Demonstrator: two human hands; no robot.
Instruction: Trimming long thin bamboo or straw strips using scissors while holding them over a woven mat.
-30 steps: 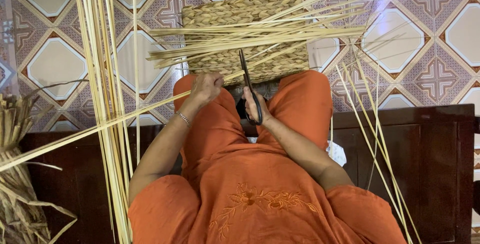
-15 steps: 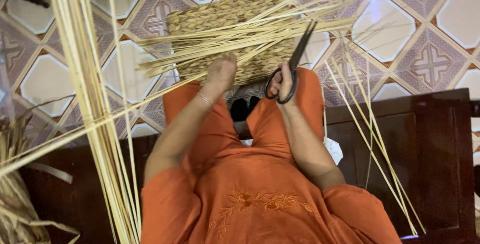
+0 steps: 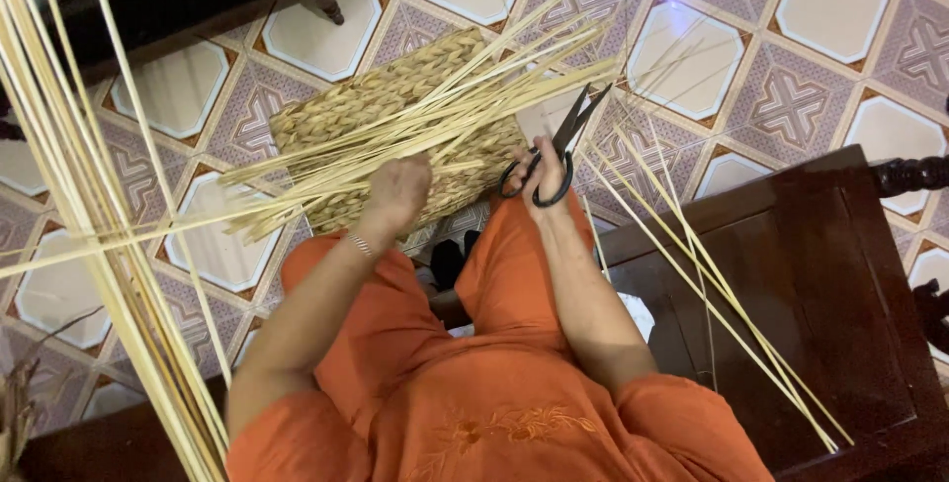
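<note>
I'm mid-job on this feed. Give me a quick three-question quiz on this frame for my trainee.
1. True or false: the right hand holds black scissors.
2. Where does the left hand rest? A) on the dark wooden bench B) on the bundle of pale reed strips lying across the woven mat C) on the tiled floor
3. Fill in: the scissor blades stand ____ , tips pointing away from the person.

Key: 1 true; 2 B; 3 open.
</note>
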